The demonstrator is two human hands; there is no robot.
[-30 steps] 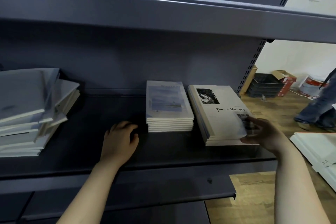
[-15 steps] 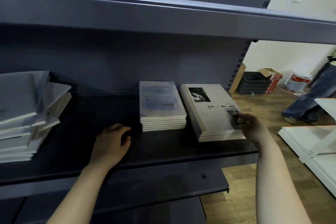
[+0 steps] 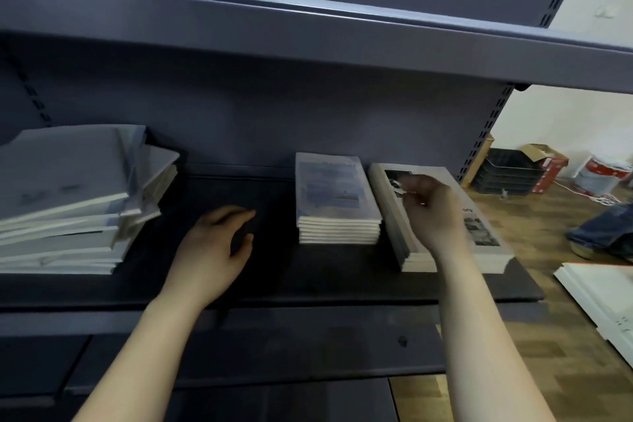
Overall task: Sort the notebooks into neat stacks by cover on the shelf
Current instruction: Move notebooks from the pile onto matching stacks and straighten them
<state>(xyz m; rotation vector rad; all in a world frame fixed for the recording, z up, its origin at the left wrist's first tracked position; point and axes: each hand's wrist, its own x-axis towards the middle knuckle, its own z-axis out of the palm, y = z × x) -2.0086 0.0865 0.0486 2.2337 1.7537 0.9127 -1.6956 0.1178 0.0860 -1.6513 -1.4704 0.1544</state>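
Resting on shelf (image 3: 291,271), left hand (image 3: 212,250) grip relaxed, empty; right hand (image 3: 431,212) over white notebook stack (image 3: 486,238), grip blurred, cannot tell.

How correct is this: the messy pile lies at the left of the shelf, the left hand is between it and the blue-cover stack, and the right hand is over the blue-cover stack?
One detail is wrong: the head view shows the right hand over the white-cover stack, not the blue-cover stack. The messy pile and left hand are as you say.
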